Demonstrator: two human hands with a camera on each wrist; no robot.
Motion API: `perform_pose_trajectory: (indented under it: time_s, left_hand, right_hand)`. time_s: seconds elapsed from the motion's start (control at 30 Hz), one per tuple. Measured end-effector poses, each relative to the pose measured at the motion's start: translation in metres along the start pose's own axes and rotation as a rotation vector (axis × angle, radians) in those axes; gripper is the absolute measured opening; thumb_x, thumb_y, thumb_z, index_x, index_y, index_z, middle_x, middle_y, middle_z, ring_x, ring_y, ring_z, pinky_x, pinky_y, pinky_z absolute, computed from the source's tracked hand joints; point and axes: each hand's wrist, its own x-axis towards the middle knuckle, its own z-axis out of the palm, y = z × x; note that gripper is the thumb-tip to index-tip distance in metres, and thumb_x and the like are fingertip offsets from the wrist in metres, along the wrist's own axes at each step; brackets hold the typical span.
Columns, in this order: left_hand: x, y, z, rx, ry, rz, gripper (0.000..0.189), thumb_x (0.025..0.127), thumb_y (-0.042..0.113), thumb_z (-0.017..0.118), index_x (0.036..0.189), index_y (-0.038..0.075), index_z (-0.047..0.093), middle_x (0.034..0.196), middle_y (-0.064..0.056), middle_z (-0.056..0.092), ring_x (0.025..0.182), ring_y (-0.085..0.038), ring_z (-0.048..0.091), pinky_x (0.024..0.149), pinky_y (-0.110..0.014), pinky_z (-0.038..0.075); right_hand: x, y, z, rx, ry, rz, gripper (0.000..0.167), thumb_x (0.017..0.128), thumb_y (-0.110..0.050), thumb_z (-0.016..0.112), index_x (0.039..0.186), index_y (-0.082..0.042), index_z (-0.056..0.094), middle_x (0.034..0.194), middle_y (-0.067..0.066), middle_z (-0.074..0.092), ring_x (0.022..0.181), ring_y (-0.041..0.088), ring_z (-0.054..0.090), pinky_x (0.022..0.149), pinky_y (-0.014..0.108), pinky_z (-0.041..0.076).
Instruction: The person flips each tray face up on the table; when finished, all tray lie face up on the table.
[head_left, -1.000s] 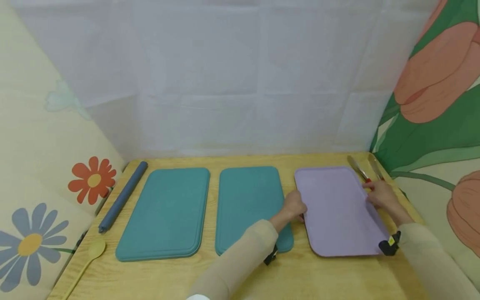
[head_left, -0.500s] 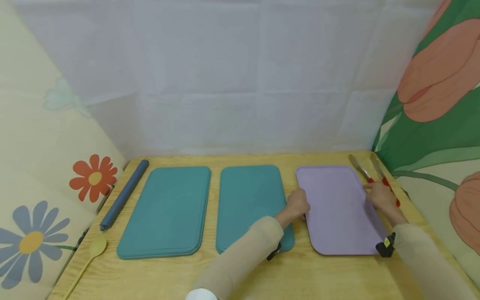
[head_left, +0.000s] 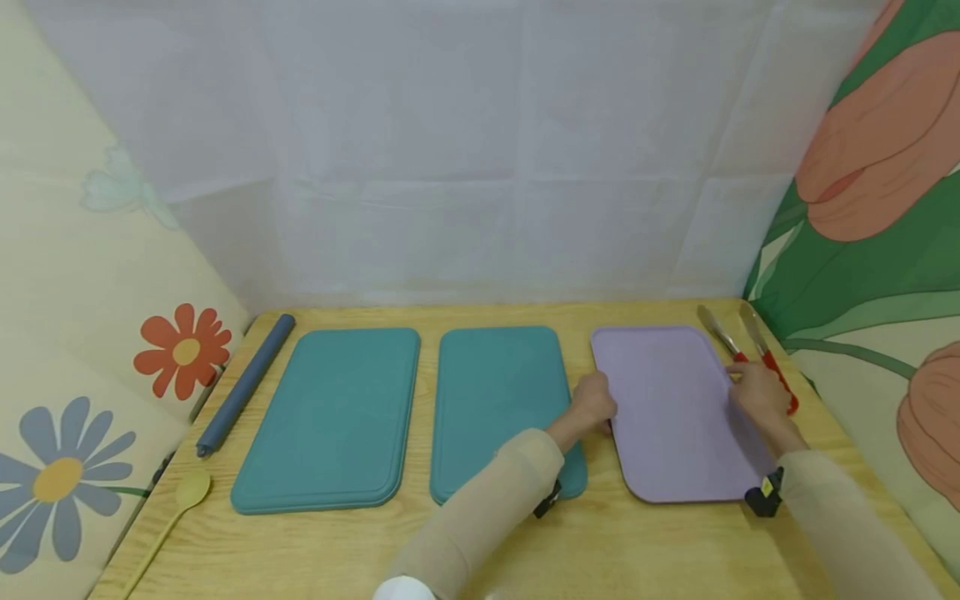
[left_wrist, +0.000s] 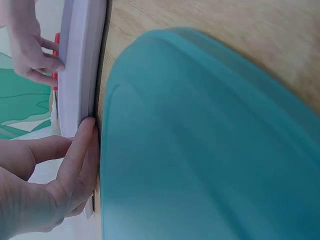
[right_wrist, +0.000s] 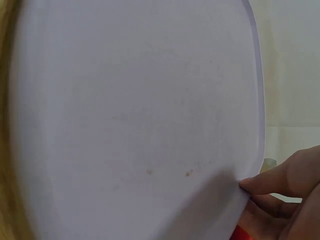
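Observation:
A lilac rectangular tray (head_left: 675, 408) with a low raised rim lies at the right of the table in the head view. My left hand (head_left: 594, 400) grips its left edge, fingertips at the rim in the left wrist view, beside a teal board (left_wrist: 200, 140). On the opposite side my right hand (head_left: 759, 393) pinches the right rim. Its thumb (right_wrist: 270, 182) lies on the edge and the other fingers reach beneath in the right wrist view. Two red-handled metal utensils, knife-like, lie right behind that hand; one red handle (head_left: 780, 382) is partly covered by it.
Another teal board (head_left: 330, 417) lies to the left of the middle one (head_left: 498, 392). A blue-grey rod (head_left: 246, 387) and a yellow spoon (head_left: 193, 490) lie along the left side. A white sheet (head_left: 397, 167) hangs behind the table (head_left: 600, 558).
My right hand has shifted slightly left, and a red handle behind it has come into view. My left hand stays at the tray's left edge. The boards have not moved.

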Motion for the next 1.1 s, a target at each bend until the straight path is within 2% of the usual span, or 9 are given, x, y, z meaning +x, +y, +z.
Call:
perform_pose_trajectory:
  time_s: [0.13,0.2,0.23,0.37,0.5,0.73,0.87,1.1]
  left_hand:
    - [-0.005,-0.012,-0.021,-0.152,-0.076,0.028,0.023,0.088,-0.002,0.061,0.104,-0.018,0.057,0.075,-0.026,0.066,0.061,-0.032,0.070,0.050,-0.028,0.055]
    - [-0.009,-0.019,-0.038,-0.205,-0.095,0.041,0.034,0.093,0.007,0.060,0.115,-0.018,0.055,0.087,-0.028,0.067,0.068,-0.035,0.070,0.055,-0.032,0.057]
    - [-0.011,-0.023,-0.047,-0.202,-0.098,0.059,0.038,0.096,0.011,0.058,0.120,-0.017,0.054,0.094,-0.028,0.067,0.071,-0.036,0.070,0.059,-0.033,0.058]
    - [-0.021,-0.040,-0.078,-0.120,-0.051,0.139,0.047,0.100,0.020,0.053,0.137,-0.009,0.046,0.119,-0.025,0.061,0.092,-0.033,0.066,0.075,-0.039,0.055]
    - [-0.034,-0.057,-0.096,0.000,0.029,0.186,0.047,0.101,0.022,0.051,0.139,-0.005,0.046,0.132,-0.024,0.054,0.118,-0.034,0.055,0.094,-0.046,0.047]
    - [-0.054,-0.091,-0.111,0.188,0.268,0.180,0.049,0.096,0.022,0.062,0.133,-0.009,0.051,0.135,-0.031,0.044,0.125,-0.047,0.041,0.095,-0.053,0.045]
    - [-0.062,-0.112,-0.122,0.223,0.262,0.153,0.058,0.095,0.025,0.062,0.137,-0.011,0.044,0.143,-0.033,0.035,0.133,-0.050,0.030,0.102,-0.055,0.039]
    - [-0.075,-0.140,-0.130,0.231,0.163,0.098,0.074,0.094,0.031,0.063,0.144,-0.012,0.031,0.150,-0.035,0.023,0.136,-0.054,0.022,0.108,-0.058,0.028]
  right_hand:
    - [-0.007,-0.006,0.007,0.067,0.133,-0.028,0.035,0.084,-0.003,0.049,0.114,0.006,0.065,0.110,0.031,0.062,0.088,0.055,0.059,0.055,0.057,0.046]
    - [-0.011,-0.011,0.011,0.098,0.189,-0.054,0.033,0.085,-0.004,0.049,0.111,0.006,0.066,0.105,0.030,0.064,0.084,0.054,0.060,0.053,0.057,0.045]
    - [-0.014,-0.014,0.012,0.110,0.203,-0.081,0.032,0.084,-0.002,0.049,0.109,0.007,0.066,0.102,0.029,0.064,0.081,0.052,0.060,0.052,0.057,0.045]
    - [-0.022,-0.021,0.018,0.137,0.241,-0.190,0.025,0.083,0.003,0.052,0.103,0.012,0.066,0.091,0.029,0.065,0.076,0.046,0.061,0.056,0.054,0.046]
    - [-0.027,-0.034,0.024,0.178,0.251,-0.268,0.023,0.083,0.006,0.054,0.101,0.014,0.066,0.088,0.029,0.065,0.079,0.042,0.062,0.065,0.053,0.048]
    - [-0.032,-0.066,0.039,0.253,0.172,-0.404,0.027,0.082,0.009,0.054,0.107,0.017,0.063,0.099,0.033,0.063,0.087,0.044,0.063,0.077,0.054,0.050]
    - [-0.036,-0.083,0.043,0.263,0.126,-0.419,0.031,0.084,0.007,0.055,0.112,0.018,0.061,0.105,0.035,0.061,0.093,0.046,0.061,0.084,0.054,0.048]
    - [-0.040,-0.109,0.056,0.298,0.096,-0.487,0.034,0.086,0.008,0.054,0.118,0.021,0.053,0.116,0.038,0.055,0.112,0.052,0.052,0.099,0.056,0.039]
